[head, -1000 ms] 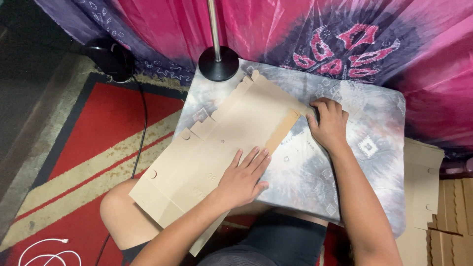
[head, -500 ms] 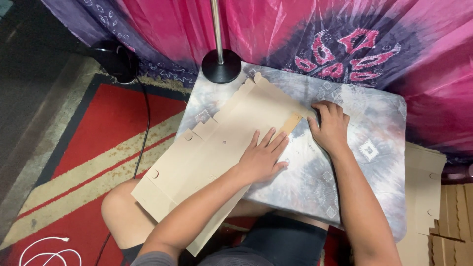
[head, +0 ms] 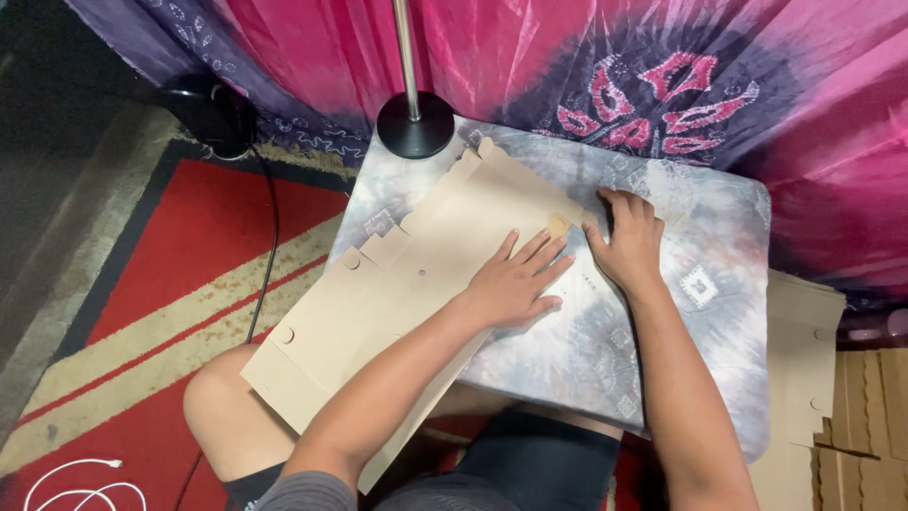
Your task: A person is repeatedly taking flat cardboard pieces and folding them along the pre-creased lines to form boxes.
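Cardboard lies flat across the table, its lower end overhanging the person's knee. Left hand presses on it, fingers spread; right hand rests open-palmed at its edge.

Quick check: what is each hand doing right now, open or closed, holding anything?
Left hand: open, flat on the cardboard sheet, gripping nothing.
Right hand: open, fingers pressing the sheet's right edge.

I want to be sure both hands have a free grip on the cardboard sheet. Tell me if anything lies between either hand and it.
Nothing visible does. The left hand lies flat on the cardboard sheet, and the right hand presses at its far edge on the cloth-covered table. The lamp base stands off behind the sheet's corner.
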